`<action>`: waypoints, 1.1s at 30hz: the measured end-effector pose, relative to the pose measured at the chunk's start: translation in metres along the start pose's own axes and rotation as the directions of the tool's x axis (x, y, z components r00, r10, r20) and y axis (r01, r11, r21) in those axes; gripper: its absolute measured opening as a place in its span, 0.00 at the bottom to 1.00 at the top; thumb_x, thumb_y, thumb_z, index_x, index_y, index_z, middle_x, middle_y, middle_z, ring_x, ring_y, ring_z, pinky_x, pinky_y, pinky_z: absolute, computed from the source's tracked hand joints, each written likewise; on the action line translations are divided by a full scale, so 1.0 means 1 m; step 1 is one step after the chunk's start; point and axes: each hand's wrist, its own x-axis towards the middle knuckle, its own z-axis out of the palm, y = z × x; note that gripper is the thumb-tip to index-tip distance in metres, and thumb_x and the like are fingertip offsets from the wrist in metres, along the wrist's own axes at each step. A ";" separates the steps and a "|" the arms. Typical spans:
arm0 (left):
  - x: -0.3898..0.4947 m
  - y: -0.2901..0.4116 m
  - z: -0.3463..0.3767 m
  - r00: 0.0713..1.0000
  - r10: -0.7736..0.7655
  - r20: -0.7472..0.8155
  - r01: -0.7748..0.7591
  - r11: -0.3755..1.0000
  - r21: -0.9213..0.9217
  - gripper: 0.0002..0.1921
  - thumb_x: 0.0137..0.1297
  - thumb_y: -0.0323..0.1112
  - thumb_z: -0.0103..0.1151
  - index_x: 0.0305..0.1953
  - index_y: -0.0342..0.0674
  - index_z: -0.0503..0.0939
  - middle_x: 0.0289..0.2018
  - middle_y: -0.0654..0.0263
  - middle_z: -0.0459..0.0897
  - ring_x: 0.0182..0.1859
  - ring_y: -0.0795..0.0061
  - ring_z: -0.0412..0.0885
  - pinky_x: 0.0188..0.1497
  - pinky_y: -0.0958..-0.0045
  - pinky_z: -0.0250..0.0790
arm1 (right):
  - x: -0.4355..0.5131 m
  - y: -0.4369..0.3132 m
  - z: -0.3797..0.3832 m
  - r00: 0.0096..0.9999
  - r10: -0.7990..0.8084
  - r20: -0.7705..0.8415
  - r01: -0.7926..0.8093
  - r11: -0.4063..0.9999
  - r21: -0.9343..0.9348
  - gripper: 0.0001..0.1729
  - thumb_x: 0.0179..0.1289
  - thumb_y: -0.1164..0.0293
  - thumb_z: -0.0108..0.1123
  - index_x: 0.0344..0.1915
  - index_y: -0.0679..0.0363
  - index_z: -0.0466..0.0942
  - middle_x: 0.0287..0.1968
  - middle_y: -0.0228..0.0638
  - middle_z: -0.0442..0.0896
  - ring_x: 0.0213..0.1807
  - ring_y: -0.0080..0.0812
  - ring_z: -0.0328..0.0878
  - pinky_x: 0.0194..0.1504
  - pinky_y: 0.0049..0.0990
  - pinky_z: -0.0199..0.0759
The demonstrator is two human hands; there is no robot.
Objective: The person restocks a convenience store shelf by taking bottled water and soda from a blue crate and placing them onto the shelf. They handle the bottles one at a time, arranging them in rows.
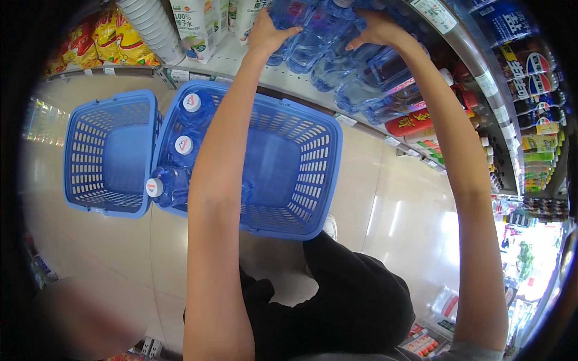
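My left hand [267,35] is at the front row of large clear-blue water bottles [311,45] on the lower shelf, its thumb spread over one bottle. A little to the right, my right hand [378,28] reaches among the same bottles, thumb and fingers apart. The bottles partly hide the fingertips of both hands, so a firm grip cannot be made out. Below my arms stands a blue plastic shopping basket [335,180]. Along its left side are several water bottles with white caps [184,145]; my left forearm covers part of them.
A second blue basket [67,167] stands to the left, against the first. Coconut water cartons [194,31], stacked white buckets [151,29] and yellow snack bags [131,40] line the shelf. An upper shelf edge [485,81] juts in at right. A blurred shape [90,316] is at lower left.
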 end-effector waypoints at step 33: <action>-0.032 0.022 -0.044 0.930 0.088 0.357 -0.076 0.996 -0.049 0.47 0.41 0.49 0.77 0.61 0.31 0.65 0.54 0.50 0.75 0.57 0.60 0.75 0.60 0.65 0.66 | 0.056 -0.017 0.001 0.985 0.159 -0.063 -0.108 0.866 0.489 0.52 0.48 0.46 0.70 0.67 0.62 0.61 0.63 0.49 0.69 0.66 0.52 0.65 0.60 0.47 0.69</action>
